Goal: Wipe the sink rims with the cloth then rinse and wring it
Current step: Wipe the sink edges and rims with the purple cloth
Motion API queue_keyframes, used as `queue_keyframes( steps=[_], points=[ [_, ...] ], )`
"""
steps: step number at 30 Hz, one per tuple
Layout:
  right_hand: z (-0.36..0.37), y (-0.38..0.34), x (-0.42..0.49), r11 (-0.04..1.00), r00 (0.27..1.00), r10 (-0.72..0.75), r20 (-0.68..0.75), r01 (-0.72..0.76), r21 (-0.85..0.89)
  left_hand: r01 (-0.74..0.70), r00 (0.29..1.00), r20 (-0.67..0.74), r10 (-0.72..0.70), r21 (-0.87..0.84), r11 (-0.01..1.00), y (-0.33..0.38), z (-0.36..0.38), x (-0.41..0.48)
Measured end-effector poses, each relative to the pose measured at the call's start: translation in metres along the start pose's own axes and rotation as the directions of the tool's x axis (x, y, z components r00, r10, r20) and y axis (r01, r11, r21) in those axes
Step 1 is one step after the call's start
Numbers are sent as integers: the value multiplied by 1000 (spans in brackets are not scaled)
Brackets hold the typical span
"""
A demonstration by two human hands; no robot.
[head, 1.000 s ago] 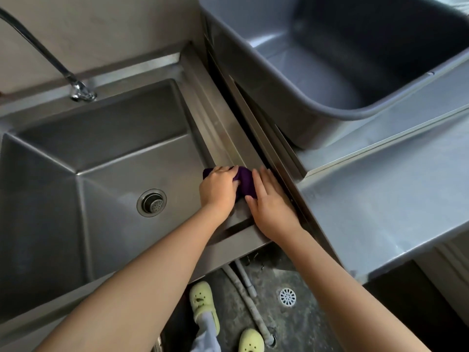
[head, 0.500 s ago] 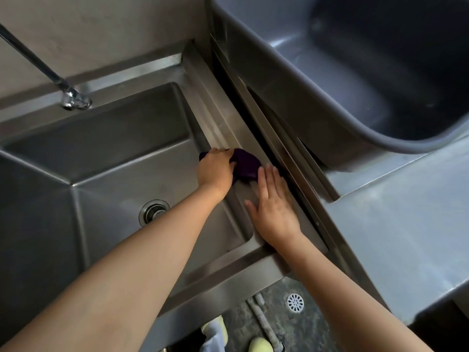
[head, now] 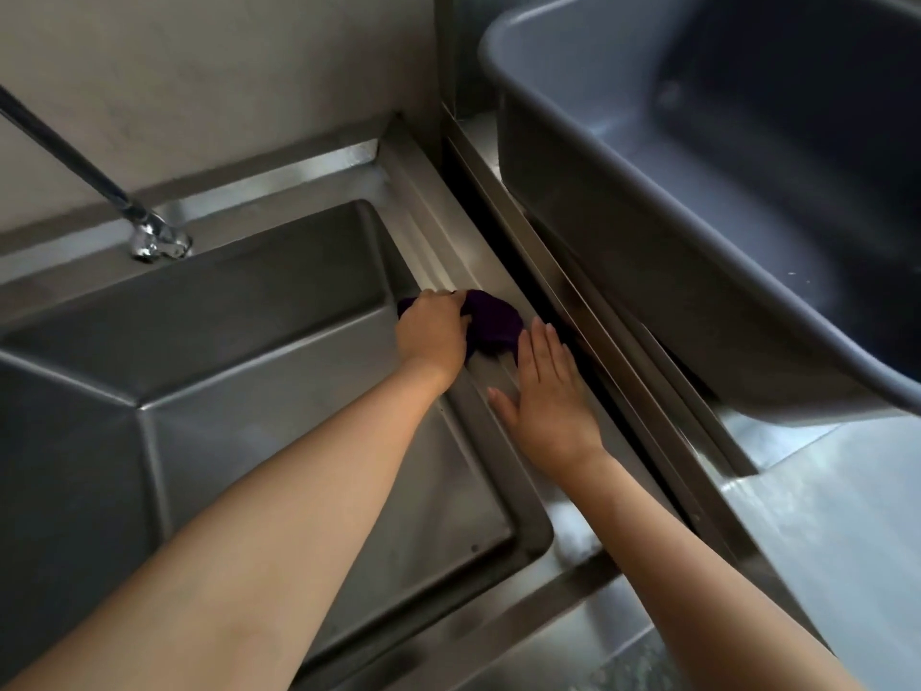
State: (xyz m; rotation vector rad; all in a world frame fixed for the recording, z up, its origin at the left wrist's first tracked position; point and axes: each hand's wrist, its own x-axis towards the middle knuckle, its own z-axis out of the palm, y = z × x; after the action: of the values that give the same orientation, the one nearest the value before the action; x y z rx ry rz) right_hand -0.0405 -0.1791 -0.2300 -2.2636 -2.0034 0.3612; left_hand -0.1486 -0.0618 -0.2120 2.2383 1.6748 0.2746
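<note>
A dark purple cloth (head: 494,322) lies bunched on the right rim (head: 438,231) of the stainless steel sink. My left hand (head: 434,336) grips the cloth from its left side, fingers curled over it at the rim's inner edge. My right hand (head: 543,391) lies flat on the same rim just behind the cloth, fingers straight and together, fingertips close to the cloth's near edge. Part of the cloth is hidden under my left hand.
A tap (head: 149,236) stands at the sink's back rim, its spout running off to the upper left. A large grey plastic tub (head: 623,202) sits on the steel counter (head: 837,516) to the right, overhanging a dark gap beside the sink. A wall rises behind.
Both hands and the cloth have slid farther along the right rim toward the back of the sink. The camera has leaned forward, so the floor and shoes have dropped out of view.
</note>
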Motion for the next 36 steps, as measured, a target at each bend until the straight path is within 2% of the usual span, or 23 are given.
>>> queue_keyframes(
  steps=[16, 36],
  points=[
    [-7, -23, 64, 999, 999, 45, -19, -45, 20, -24, 997, -71, 25, 11, 1000, -27, -8, 55],
    [-18, -46, 170, 994, 1000, 6, -22, -3, 106, 49, 994, -99, -50, -8, 999, -61, -24, 139]
  ],
)
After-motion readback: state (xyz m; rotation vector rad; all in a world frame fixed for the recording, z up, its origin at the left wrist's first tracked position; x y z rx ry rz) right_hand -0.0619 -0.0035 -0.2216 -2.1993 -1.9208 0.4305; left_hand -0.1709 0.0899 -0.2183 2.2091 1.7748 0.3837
